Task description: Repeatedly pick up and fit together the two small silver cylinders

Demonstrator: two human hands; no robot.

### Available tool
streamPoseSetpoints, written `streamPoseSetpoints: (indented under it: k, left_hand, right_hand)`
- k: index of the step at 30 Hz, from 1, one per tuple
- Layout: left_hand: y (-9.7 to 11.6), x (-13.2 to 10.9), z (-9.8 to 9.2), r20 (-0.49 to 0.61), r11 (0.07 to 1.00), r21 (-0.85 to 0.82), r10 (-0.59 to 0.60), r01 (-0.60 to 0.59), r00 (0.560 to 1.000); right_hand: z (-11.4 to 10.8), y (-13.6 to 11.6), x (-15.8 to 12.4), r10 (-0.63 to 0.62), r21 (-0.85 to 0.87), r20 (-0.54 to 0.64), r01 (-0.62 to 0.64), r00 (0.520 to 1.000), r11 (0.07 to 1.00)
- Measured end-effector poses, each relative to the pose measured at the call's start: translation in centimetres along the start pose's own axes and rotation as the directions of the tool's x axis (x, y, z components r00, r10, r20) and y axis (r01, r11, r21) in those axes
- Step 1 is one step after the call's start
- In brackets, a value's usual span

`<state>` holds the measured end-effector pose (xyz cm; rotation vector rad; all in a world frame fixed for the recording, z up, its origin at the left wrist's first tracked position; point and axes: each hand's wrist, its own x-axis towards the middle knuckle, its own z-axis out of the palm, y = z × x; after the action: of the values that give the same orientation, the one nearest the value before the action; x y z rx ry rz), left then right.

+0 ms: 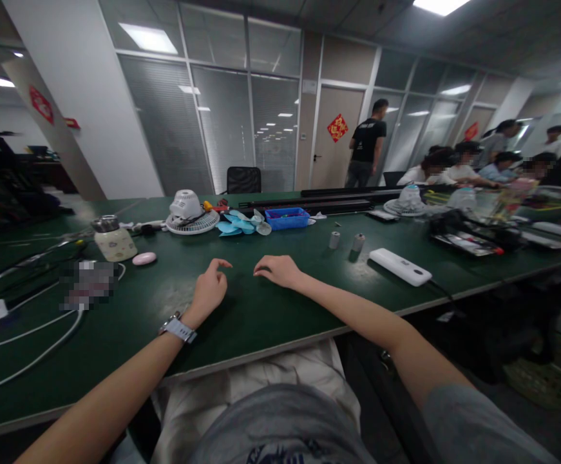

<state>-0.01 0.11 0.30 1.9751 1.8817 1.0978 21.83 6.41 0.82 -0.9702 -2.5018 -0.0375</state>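
Note:
My left hand (pixel 211 287), with a watch (pixel 178 327) on its wrist, hovers low over the green table (pixel 261 322). Its index finger stretches out to the right and nothing shows in its grasp. Facing it, my right hand (pixel 280 270) has bent fingers with a gap below the index finger, and I see nothing held there. The two hands are a short way apart. Beyond them lie blue fan blades (pixel 239 223) and a blue plastic tray (pixel 287 218) of small parts. To the right of my right hand stand two small grey cylinders (pixel 335 240).
A white power bank-like block (pixel 400 266) with a cable lies at right. On the left are a patterned bottle (pixel 114 238), a pink oval object (pixel 144 258) and loose white cables. A white fan body (pixel 185 206) sits farther back. Several people are around the far right.

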Motion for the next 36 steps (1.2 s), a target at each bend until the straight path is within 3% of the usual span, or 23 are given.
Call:
streamPoseSetpoints:
  k: [3,5,7,10,13,21,36]
  left_hand:
    - [0.0,0.0,0.0,0.018,1.000,0.016,-0.024,0.024,1.000]
    - [0.0,0.0,0.0,0.029,0.999,0.025,-0.040,0.039,0.999]
    - [0.1,0.0,0.0,0.034,0.998,0.034,-0.053,0.052,0.998]
    - [0.2,0.0,0.0,0.042,0.997,0.044,-0.067,0.065,0.997]
    - [0.3,-0.1,-0.1,0.052,0.997,0.039,-0.064,0.062,0.997]
    - [0.2,-0.1,-0.1,0.044,0.998,0.036,-0.058,0.056,0.997]
    - [0.0,-0.1,0.0,0.071,0.999,0.021,-0.032,0.030,0.997]
  right_hand:
    - [-3.2,4.5,-0.9,0.216,-0.064,-0.187,-0.231,0.958,0.971]
    - [-5.5,8.3,-2.1,0.396,-0.093,-0.325,-0.446,0.859,0.890]
    - [-7.2,12.1,-3.6,0.553,-0.105,-0.412,-0.640,0.724,0.761]
    - [-8.3,16.1,-5.7,0.689,-0.111,-0.431,-0.792,0.582,0.600]
    - [-8.1,17.8,-6.6,0.743,-0.123,-0.412,-0.840,0.527,0.528]
    - [-7.9,17.7,-6.3,0.773,-0.106,-0.397,-0.861,0.495,0.497]
    - [-7.9,17.4,-6.0,0.776,-0.117,-0.374,-0.856,0.508,0.504]
